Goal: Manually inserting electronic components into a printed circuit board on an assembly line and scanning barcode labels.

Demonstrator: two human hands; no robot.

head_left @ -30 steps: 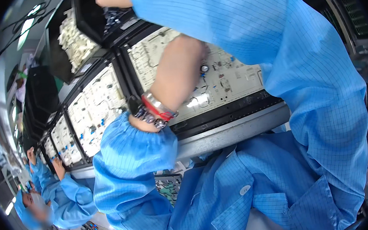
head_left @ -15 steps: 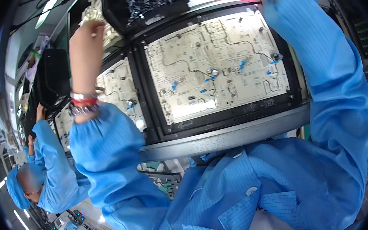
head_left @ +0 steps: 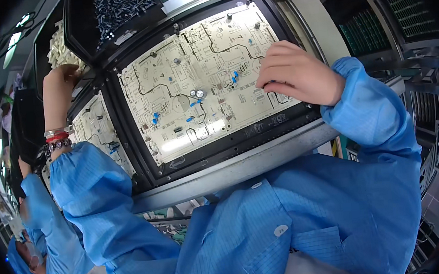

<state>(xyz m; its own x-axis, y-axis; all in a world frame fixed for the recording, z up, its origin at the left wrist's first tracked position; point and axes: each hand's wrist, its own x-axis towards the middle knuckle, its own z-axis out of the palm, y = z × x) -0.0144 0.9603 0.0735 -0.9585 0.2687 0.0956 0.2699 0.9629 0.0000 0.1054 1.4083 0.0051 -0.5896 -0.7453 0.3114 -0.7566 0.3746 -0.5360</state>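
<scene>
Resting within a black frame (head_left: pixel 208 156), a pale circuit board (head_left: pixel 201 73) is being overhung on its right side. Beyond it, dark parts (head_left: pixel 122 11) are being held in a black bin (head_left: pixel 79 30), with white parts (head_left: pixel 59 46) being kept alongside. These are being reached by the left hand (head_left: pixel 60 91) (its fingertips are being hidden, so its grip cannot be made out). By the right hand (head_left: pixel 297 74), fingers curled inward, the overhang is being made; whether anything is being pinched cannot be seen.
</scene>
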